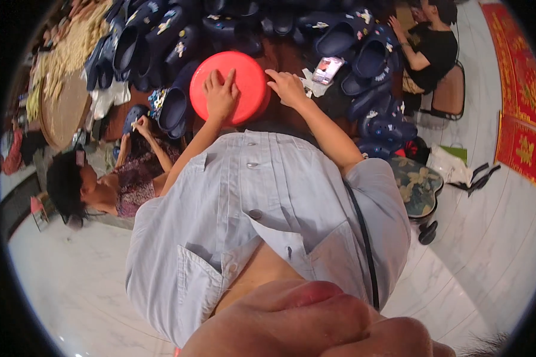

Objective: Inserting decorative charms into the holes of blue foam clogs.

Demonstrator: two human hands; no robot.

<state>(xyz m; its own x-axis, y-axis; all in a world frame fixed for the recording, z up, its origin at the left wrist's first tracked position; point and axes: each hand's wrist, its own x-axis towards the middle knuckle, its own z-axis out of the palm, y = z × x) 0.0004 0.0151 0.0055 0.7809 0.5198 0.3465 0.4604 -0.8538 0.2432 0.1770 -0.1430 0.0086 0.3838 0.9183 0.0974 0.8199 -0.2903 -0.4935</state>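
Observation:
A red round plastic stool top [250,74] lies in front of me among dark blue clogs. My left hand [220,95] rests flat on its upper face, fingers spread. My right hand [289,88] is at its right rim, fingers curled against the edge. My light blue shirt fills the middle of the view and hides what is beneath the stool.
Several navy clogs [161,35] are heaped behind and beside the stool. A seated person [131,178] at left holds a clog. Another person [435,47] sits at upper right. White paper scraps [315,86], a floral cushioned stool [417,184], a woven tray [65,107] and red mats [521,143] surround us.

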